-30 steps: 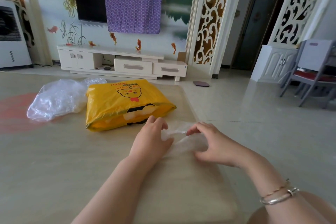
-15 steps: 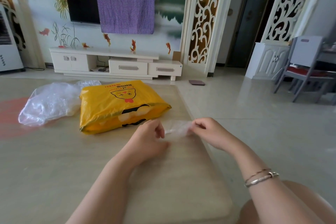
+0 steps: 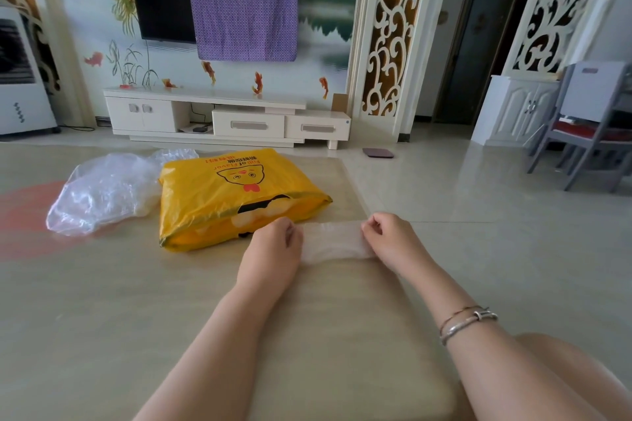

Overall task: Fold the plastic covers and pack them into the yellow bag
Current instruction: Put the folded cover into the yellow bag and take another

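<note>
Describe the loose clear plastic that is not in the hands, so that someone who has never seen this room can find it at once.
Start at the big beige table and find the yellow bag with a cartoon face. The crumpled clear plastic lies directly left of it, against its side. Unlike the narrow folded strip stretched between the two hands, it is a puffy, wrinkled, unfolded heap that nobody touches.

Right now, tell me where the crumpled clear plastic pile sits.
Head view: the crumpled clear plastic pile lies on the beige table, far left, beside the yellow plastic bag.
</note>
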